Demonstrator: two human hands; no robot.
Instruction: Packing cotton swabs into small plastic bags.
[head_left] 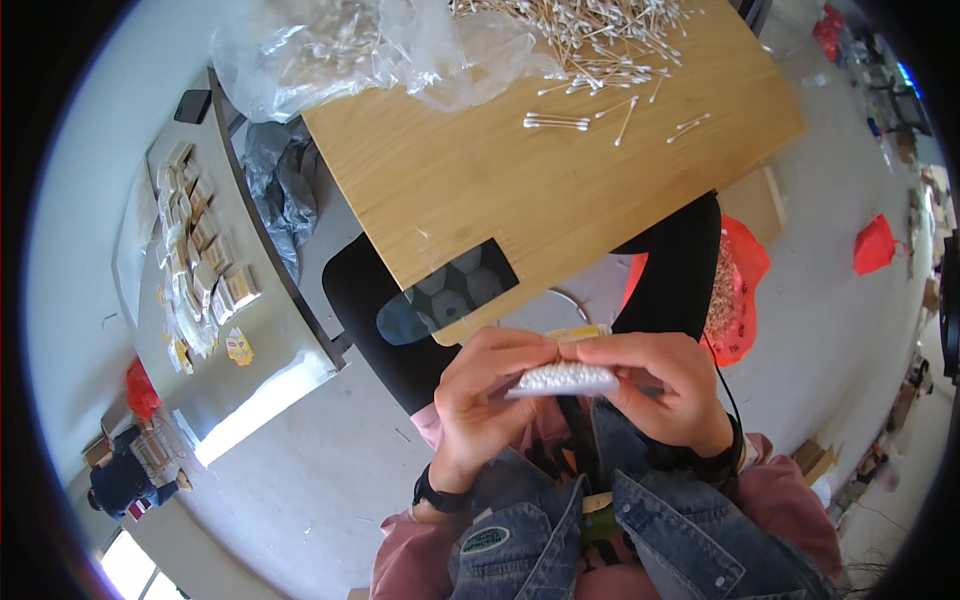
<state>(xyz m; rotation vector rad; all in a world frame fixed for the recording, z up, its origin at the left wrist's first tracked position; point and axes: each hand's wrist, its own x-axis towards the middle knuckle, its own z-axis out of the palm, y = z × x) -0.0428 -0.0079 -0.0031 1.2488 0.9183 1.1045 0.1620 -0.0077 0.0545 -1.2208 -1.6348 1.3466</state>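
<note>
Close to my chest, a small clear packet of cotton swabs point(566, 378) is held between both hands, its white tips facing me and a yellow edge showing at the far side. My left hand point(482, 385) grips its left side with thumb and fingers. On the other side my right hand point(668, 385) pinches the packet near its right end. Beyond them, a heap of loose cotton swabs point(620, 40) lies at the far end of the wooden table point(440, 190). Several stray swabs point(556, 122) lie just in front of that heap.
A clear plastic bag of swabs point(370, 60) covers the table's far left. On a side table point(285, 345) at left are many filled packets point(200, 250) and a phone point(192, 106). A red bag point(740, 290) stands right of my legs. Another person point(125, 475) is far left.
</note>
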